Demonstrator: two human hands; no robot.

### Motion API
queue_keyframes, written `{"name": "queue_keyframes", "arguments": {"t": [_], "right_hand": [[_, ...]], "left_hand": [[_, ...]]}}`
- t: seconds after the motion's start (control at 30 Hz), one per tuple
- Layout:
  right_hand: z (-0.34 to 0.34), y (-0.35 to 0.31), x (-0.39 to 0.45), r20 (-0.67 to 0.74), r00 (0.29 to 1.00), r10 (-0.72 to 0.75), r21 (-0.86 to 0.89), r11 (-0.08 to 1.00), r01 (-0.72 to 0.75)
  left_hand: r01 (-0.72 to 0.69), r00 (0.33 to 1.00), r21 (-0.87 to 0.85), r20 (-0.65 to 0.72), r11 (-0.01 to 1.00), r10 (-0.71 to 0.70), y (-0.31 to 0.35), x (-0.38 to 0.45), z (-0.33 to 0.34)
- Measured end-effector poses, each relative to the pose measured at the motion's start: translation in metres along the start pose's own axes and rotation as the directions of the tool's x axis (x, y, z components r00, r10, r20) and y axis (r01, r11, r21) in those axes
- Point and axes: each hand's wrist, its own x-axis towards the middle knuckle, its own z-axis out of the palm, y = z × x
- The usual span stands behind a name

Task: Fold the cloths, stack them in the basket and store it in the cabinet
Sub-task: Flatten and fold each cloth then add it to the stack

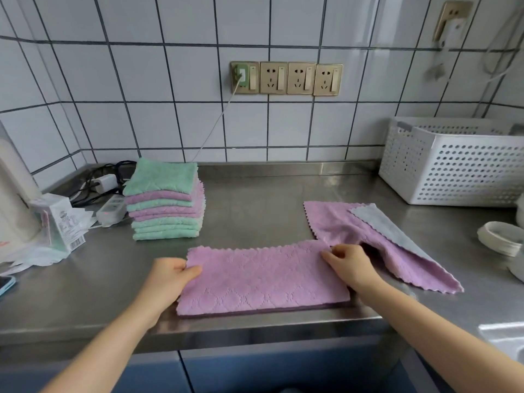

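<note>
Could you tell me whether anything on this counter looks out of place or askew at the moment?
One thing: the second purple cloth lies rumpled and askew beside the half-folded cloth, one corner flipped to show its grey back. The stack is neat and the basket stands upright.

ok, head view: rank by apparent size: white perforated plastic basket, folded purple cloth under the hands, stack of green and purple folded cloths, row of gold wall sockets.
1-2. Folded purple cloth and white perforated plastic basket: similar; the cloth is nearer and the basket is cropped, so unranked.
3. Stack of green and purple folded cloths.
4. Row of gold wall sockets.
</note>
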Motion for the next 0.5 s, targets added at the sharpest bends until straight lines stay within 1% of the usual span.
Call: {"name": "queue_keyframes", "arguments": {"t": [0.07,0.17,0.3,0.4,0.5], "right_hand": [[-0.0005,-0.0009,0.0005,-0.03,0.999,-0.017,-0.041,0.999,0.015],[-0.001,-0.0017,-0.002,-0.036,0.999,-0.013,-0.01,1.0,0.012],[-0.0006,0.0004,-0.0025,-0.055,0.998,-0.006,-0.015,1.0,0.005],[-0.0004,-0.0021,-0.0032,-0.047,0.999,0.018,-0.011,1.0,-0.019],[-0.0021,-0.0048,-0.0027,-0.025,0.998,0.065,0.027,0.998,-0.064]], "left_hand": [[-0.026,1.0,0.033,-0.013,0.999,0.026,0.0006,0.0004,0.0015],[-0.046,0.998,0.055,-0.031,0.997,0.048,-0.0007,0.0027,0.004],[-0.073,0.994,0.044,-0.075,0.996,0.076,-0.0036,0.0056,0.0063],[-0.057,0.996,0.058,-0.069,0.997,0.061,-0.0056,0.0086,0.0073],[0.01,0.997,0.046,-0.072,0.999,-0.007,-0.0005,0.0094,0.0073]]}}
